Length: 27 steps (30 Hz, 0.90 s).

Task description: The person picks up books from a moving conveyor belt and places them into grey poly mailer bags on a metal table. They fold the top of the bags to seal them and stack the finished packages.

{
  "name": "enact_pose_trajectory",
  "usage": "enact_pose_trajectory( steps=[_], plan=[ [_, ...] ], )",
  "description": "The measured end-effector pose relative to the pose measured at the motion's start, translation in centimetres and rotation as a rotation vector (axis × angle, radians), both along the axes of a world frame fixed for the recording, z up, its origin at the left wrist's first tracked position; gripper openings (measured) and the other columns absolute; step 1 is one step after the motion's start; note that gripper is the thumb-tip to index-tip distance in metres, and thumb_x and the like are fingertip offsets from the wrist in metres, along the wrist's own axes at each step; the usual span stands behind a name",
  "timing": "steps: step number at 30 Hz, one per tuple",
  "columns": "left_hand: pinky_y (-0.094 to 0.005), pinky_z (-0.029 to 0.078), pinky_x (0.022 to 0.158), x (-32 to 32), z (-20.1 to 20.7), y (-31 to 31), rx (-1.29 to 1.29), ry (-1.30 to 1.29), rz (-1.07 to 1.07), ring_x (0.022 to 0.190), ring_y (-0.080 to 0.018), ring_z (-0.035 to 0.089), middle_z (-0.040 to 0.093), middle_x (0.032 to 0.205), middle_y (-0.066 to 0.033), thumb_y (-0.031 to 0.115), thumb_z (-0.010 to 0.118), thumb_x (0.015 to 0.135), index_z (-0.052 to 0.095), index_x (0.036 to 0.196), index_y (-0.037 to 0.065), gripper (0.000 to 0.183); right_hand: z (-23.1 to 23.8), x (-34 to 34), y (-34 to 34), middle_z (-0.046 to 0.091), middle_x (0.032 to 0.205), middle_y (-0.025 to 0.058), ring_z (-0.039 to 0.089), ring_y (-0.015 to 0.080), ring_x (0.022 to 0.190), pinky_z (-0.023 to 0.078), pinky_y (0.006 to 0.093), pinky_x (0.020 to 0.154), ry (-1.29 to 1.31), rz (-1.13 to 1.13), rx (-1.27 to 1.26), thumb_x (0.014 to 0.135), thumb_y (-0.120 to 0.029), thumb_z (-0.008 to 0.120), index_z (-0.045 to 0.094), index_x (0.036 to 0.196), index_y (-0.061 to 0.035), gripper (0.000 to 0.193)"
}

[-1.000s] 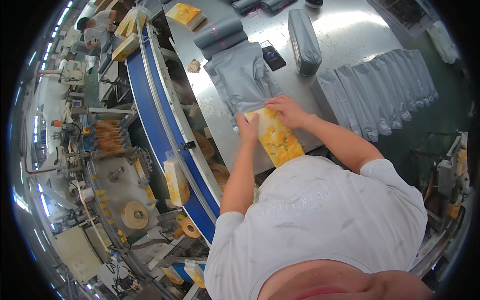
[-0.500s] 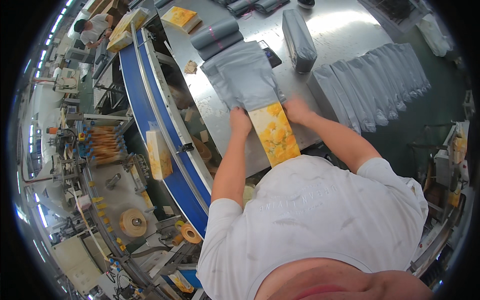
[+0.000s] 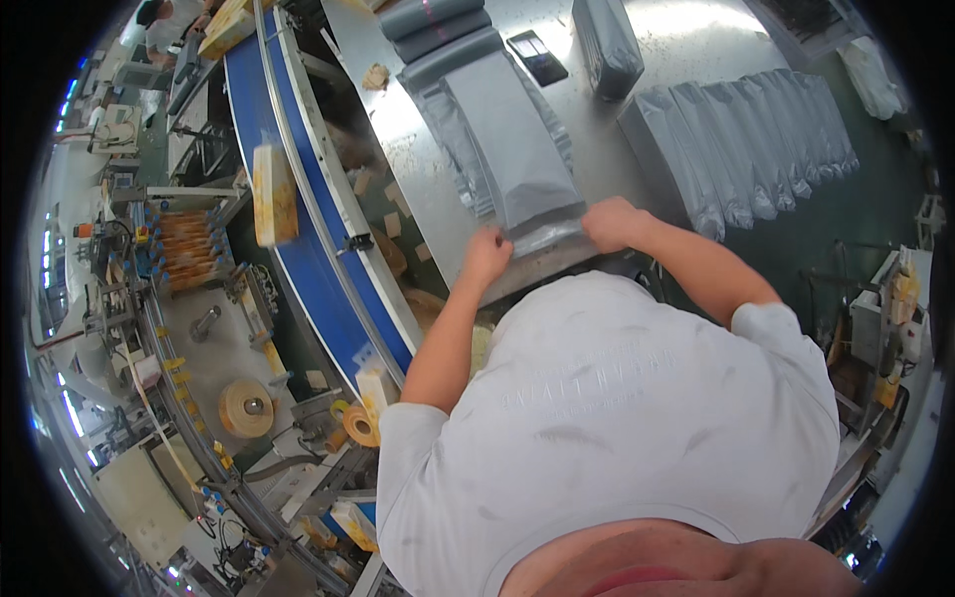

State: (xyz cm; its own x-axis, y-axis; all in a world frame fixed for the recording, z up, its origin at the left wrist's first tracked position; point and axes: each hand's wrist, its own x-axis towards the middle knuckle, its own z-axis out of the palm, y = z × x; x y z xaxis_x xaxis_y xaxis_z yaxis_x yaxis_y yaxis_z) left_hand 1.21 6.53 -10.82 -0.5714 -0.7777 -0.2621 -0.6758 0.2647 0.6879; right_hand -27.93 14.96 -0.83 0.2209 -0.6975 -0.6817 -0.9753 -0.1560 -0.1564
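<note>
The grey pouch (image 3: 517,164) lies flat at the near edge of the steel table (image 3: 637,60); it looks light, limp and slick, best pinched at its near corners. The left hand (image 3: 487,256) and right hand (image 3: 614,223) do so, fingers clamped on that end, forearms reaching forward.

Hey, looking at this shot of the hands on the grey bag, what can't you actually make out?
Head view only:
- Grey bag: contents hidden by its opaque film.
- Left hand, right hand: fingertips curl over the bag's edge, grip unclear.
- Yellow packet on the blue conveyor: motion-blurred.
- Dark flat object: too small.
</note>
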Motion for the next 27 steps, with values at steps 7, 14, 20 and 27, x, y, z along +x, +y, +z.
enact_pose_trajectory(
  steps=[7, 14, 20, 27],
  plan=[
    [-0.0410, 0.052, 0.071, 0.8, -0.1, 3.2, 0.288, 0.164, 0.294, 0.075, -0.0259, 0.066, 0.072, 0.083, -0.0126, 0.018, 0.072, 0.094, 0.070, 0.093, -0.002, 0.020, -4.5, 7.5, -2.1, 0.073, 0.110, 0.0164, 0.070, 0.0397, 0.104, 0.056, 0.0519, 0.089, -0.391, -0.320, -0.422, 0.092, -0.023, 0.069, 0.070, 0.122, -0.0135, 0.031],
    [-0.0374, 0.056, 0.078, 1.7, -0.2, 3.3, 0.185, 0.332, 0.330, 0.081, -0.0243, 0.071, 0.075, 0.091, -0.0160, 0.010, 0.071, 0.092, 0.076, 0.102, -0.003, 0.017, -4.9, 11.3, -2.5, 0.069, 0.098, 0.0115, 0.068, 0.0381, 0.094, 0.056, 0.0481, 0.081, -0.716, -0.216, -0.597, 0.090, -0.018, 0.073, 0.068, 0.105, -0.0101, 0.018],
    [-0.0352, 0.056, 0.078, 2.1, -0.1, 3.4, 0.130, 0.280, 0.315, 0.082, -0.0193, 0.072, 0.078, 0.092, -0.0124, 0.010, 0.075, 0.092, 0.078, 0.104, 0.000, 0.016, -7.1, 9.6, 2.8, 0.069, 0.092, 0.0126, 0.068, 0.0355, 0.087, 0.055, 0.0471, 0.077, -0.696, -0.373, -0.438, 0.090, -0.017, 0.070, 0.066, 0.094, -0.0078, 0.010],
    [-0.0311, 0.053, 0.075, 0.4, 0.0, 4.5, 0.241, 0.537, 0.320, 0.078, -0.0179, 0.066, 0.071, 0.088, -0.0088, 0.006, 0.074, 0.092, 0.076, 0.099, -0.001, 0.010, -4.0, 8.8, 7.1, 0.068, 0.092, 0.0124, 0.070, 0.0324, 0.085, 0.056, 0.0417, 0.073, -0.691, -0.601, -0.785, 0.094, -0.019, 0.074, 0.070, 0.101, -0.0090, 0.014]
  ],
)
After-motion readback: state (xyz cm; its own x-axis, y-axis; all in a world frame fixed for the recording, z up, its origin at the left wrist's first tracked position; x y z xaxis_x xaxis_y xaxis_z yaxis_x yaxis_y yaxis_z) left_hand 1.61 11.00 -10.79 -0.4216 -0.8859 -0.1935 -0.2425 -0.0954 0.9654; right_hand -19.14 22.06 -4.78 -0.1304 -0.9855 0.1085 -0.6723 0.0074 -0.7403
